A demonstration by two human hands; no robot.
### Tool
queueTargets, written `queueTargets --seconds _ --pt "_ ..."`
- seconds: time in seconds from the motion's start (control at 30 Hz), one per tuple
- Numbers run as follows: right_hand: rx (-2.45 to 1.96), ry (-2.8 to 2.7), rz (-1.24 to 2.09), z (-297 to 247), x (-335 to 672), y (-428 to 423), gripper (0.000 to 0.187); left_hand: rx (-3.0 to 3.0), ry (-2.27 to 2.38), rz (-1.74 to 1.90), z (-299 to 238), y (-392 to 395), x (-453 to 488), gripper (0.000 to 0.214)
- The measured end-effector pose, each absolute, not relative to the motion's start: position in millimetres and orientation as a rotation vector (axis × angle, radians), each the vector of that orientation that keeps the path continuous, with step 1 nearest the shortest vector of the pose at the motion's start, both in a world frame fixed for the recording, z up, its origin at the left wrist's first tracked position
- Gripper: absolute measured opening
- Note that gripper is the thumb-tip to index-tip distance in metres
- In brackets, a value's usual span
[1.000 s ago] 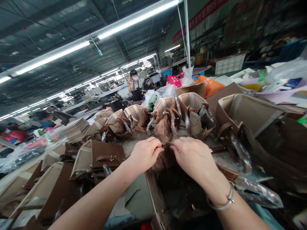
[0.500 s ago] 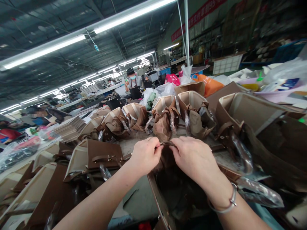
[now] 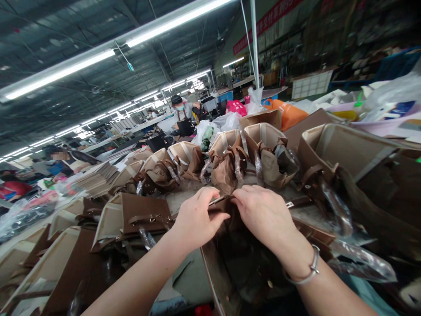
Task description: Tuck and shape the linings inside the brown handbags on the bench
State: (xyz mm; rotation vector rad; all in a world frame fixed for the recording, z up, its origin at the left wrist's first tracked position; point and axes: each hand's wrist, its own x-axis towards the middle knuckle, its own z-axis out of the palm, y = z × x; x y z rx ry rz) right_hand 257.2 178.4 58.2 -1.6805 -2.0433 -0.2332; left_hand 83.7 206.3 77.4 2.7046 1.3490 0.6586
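Observation:
A brown handbag (image 3: 245, 263) lies open towards me, its dark inside facing up. My right hand (image 3: 263, 215) pinches the top edge (image 3: 221, 201) of this bag between thumb and fingers. At the left end of the same edge, my left hand (image 3: 195, 217) has its thumb and forefinger parted, with the edge passing between them. The other fingers of both hands are partly hidden behind the palms. A plastic-wrapped handle (image 3: 363, 259) sticks out to the right of the bag.
Several unfinished brown handbags (image 3: 223, 169) with plastic-wrapped handles stand in rows around my hands. A large bag (image 3: 342, 149) is close on the right. Stacked boards (image 3: 98, 177) lie at left. Further back are an orange bag (image 3: 286, 113) and a masked co-worker (image 3: 180, 112).
My left thumb and forefinger have parted from their pinch on the bag's edge. My right hand keeps its pinch, shifted slightly left. The far co-worker's raised hand has come down.

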Motion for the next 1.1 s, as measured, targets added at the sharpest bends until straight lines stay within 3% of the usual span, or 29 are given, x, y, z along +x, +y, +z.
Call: queueTargets --seconds 0.6,1.1 --pt "-1.604 -1.981 -0.238 55.2 254.7 176.2 0.012 2.904 1.594 0.592 82.7 197.2 84.4 0.016" --pt "-1.556 -1.981 -0.219 51.2 254.5 177.2 0.013 2.795 1.405 0.768 71.1 212.2 79.5 0.005"
